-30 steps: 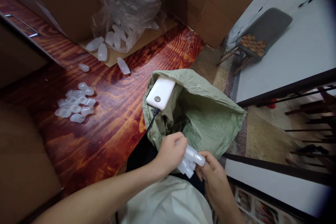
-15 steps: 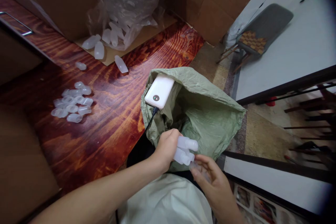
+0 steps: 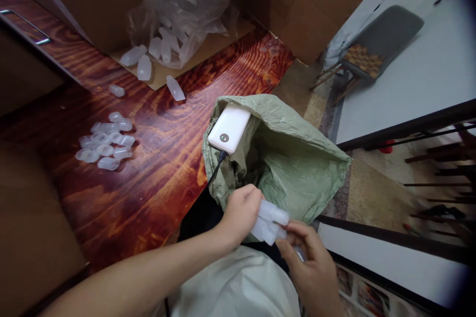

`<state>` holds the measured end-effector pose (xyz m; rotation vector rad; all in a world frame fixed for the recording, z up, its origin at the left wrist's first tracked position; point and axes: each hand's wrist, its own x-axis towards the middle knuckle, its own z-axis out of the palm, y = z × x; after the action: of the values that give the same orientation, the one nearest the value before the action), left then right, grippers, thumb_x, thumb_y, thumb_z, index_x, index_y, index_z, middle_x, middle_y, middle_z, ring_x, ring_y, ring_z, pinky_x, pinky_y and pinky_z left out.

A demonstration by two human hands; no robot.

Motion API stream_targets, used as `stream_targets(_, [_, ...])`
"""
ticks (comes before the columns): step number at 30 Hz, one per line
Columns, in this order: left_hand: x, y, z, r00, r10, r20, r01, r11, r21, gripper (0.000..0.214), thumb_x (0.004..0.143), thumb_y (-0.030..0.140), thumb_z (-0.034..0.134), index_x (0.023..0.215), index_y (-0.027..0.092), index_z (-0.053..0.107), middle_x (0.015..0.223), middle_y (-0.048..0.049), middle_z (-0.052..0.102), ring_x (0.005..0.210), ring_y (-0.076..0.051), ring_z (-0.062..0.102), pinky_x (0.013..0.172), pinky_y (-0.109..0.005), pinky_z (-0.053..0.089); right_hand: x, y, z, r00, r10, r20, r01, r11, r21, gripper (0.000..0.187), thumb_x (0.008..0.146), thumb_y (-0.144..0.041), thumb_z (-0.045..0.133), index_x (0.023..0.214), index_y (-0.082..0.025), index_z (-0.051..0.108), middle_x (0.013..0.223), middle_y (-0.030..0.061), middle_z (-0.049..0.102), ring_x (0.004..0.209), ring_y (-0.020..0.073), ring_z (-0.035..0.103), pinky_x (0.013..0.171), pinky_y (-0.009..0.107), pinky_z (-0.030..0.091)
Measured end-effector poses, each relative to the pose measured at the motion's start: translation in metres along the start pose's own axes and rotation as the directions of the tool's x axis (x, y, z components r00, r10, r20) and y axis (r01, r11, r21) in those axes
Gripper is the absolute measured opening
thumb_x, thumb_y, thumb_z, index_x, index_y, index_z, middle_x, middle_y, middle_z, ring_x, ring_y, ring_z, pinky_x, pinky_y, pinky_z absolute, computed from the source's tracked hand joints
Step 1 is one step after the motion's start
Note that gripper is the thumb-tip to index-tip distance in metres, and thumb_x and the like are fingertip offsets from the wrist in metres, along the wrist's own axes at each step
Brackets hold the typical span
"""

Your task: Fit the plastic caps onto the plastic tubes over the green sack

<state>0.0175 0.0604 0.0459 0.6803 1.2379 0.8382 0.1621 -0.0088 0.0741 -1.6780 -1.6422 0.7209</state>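
My left hand [image 3: 240, 213] is wrapped round several frosted plastic bottles [image 3: 274, 212], their necks pointing right. My right hand [image 3: 312, 257] meets those necks, thumb and forefinger pinching a clear plastic cap against a lower bottle's mouth. Another clear cap [image 3: 299, 253] shows inside its curled fingers. Just beyond both hands gapes a green woven sack [image 3: 312, 168]. A white power bank [image 3: 229, 128] with a black cable rests at the sack's left rim.
Left on the glossy wooden table [image 3: 159, 178] lies a pile of clear caps [image 3: 106, 141]. Loose bottles [image 3: 144, 68] spill from a plastic bag [image 3: 186, 0] in a cardboard box [image 3: 282, 5]. A grey chair [image 3: 386, 39] stands at the far right.
Both hands have shifted slightly right and down in view. My right thumb and forefinger have closed in on a bottle neck, pressing the cap to it. The bottles stay in my left hand.
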Motion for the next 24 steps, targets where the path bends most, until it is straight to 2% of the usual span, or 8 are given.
stream_targets(4, [0.001, 0.001, 0.000, 0.999, -0.050, 0.000, 0.050, 0.998, -0.035, 0.019, 0.075, 0.029, 0.040, 0.064, 0.017, 0.051, 0.057, 0.0024, 0.045, 0.056, -0.011, 0.043, 0.048, -0.021, 0.030, -0.002, -0.005, -0.002, 0.963, -0.265, 0.044, 0.269, 0.954, -0.131, 0.016, 0.090, -0.019, 0.059, 0.106, -0.020, 0.060, 0.096, 0.0044, 0.063, 0.066, 0.0090, 0.062, 0.068, 0.018, 0.052])
stream_targets(8, [0.000, 0.002, 0.000, 0.997, -0.071, 0.004, 0.071, 0.997, -0.034, 0.019, 0.075, 0.028, 0.041, 0.063, 0.017, 0.051, 0.057, 0.0023, 0.045, 0.056, -0.011, 0.043, 0.047, -0.021, 0.030, -0.002, -0.007, -0.002, 0.941, -0.328, 0.087, 0.339, 0.918, -0.205, 0.019, 0.094, -0.018, 0.055, 0.112, -0.018, 0.059, 0.103, 0.0065, 0.063, 0.076, 0.0095, 0.064, 0.077, 0.017, 0.050])
stream_targets(12, [0.000, 0.003, -0.001, 0.998, -0.060, 0.005, 0.060, 0.998, -0.003, 0.019, 0.076, 0.026, 0.042, 0.063, 0.017, 0.052, 0.058, 0.0022, 0.046, 0.057, -0.012, 0.043, 0.048, -0.021, 0.029, 0.002, -0.008, 0.001, 0.964, -0.267, 0.011, 0.261, 0.931, -0.257, 0.016, 0.096, -0.033, 0.054, 0.094, -0.019, 0.062, 0.080, 0.0005, 0.066, 0.063, 0.0091, 0.063, 0.063, 0.015, 0.049])
stream_targets(14, [0.000, 0.002, -0.001, 0.999, -0.052, 0.005, 0.052, 0.999, 0.014, 0.019, 0.076, 0.025, 0.042, 0.062, 0.017, 0.052, 0.058, 0.0021, 0.047, 0.058, -0.012, 0.044, 0.049, -0.021, 0.029, 0.004, -0.007, 0.002, 0.978, -0.209, 0.003, 0.201, 0.938, -0.282, 0.030, 0.097, -0.040, 0.051, 0.077, -0.020, 0.061, 0.064, -0.0030, 0.062, 0.054, 0.0095, 0.059, 0.053, 0.015, 0.045])
stream_targets(17, [-0.001, 0.001, 0.000, 0.999, -0.042, 0.013, 0.041, 0.999, 0.035, 0.019, 0.076, 0.024, 0.042, 0.061, 0.017, 0.052, 0.058, 0.0023, 0.047, 0.058, -0.012, 0.044, 0.050, -0.022, 0.028, 0.006, -0.004, -0.001, 0.994, -0.065, 0.089, 0.086, 0.961, -0.264, 0.051, 0.099, -0.045, 0.041, 0.056, -0.020, 0.053, 0.047, -0.0043, 0.050, 0.041, 0.0098, 0.048, 0.041, 0.019, 0.037])
stream_targets(19, [-0.001, 0.001, 0.000, 0.999, -0.032, 0.013, 0.031, 0.999, 0.044, 0.019, 0.076, 0.024, 0.043, 0.061, 0.017, 0.052, 0.058, 0.0023, 0.047, 0.059, -0.012, 0.044, 0.050, -0.022, 0.028, 0.005, -0.002, -0.005, 0.989, 0.042, 0.142, -0.011, 0.978, -0.209, 0.046, 0.097, -0.047, 0.042, 0.063, -0.020, 0.059, 0.050, -0.0039, 0.051, 0.043, 0.0111, 0.048, 0.043, 0.020, 0.037])
stream_targets(22, [-0.001, 0.002, 0.000, 1.000, -0.026, 0.000, 0.026, 0.999, 0.045, 0.019, 0.076, 0.024, 0.042, 0.061, 0.017, 0.052, 0.058, 0.0021, 0.047, 0.059, -0.012, 0.044, 0.051, -0.022, 0.027, 0.003, 0.003, -0.009, 0.972, 0.163, 0.172, -0.143, 0.982, -0.122, 0.032, 0.089, -0.049, 0.056, 0.098, -0.020, 0.065, 0.055, -0.0061, 0.050, 0.048, 0.0131, 0.048, 0.050, 0.022, 0.041])
stream_targets(24, [-0.001, 0.003, 0.000, 0.999, -0.032, -0.006, 0.032, 0.999, 0.044, 0.020, 0.076, 0.024, 0.042, 0.061, 0.017, 0.052, 0.058, 0.0020, 0.047, 0.059, -0.012, 0.044, 0.051, -0.022, 0.027, 0.002, 0.006, -0.010, 0.952, 0.206, 0.227, -0.189, 0.977, -0.095, 0.032, 0.087, -0.051, 0.059, 0.093, -0.021, 0.065, 0.054, -0.0055, 0.049, 0.050, 0.0138, 0.049, 0.052, 0.023, 0.041])
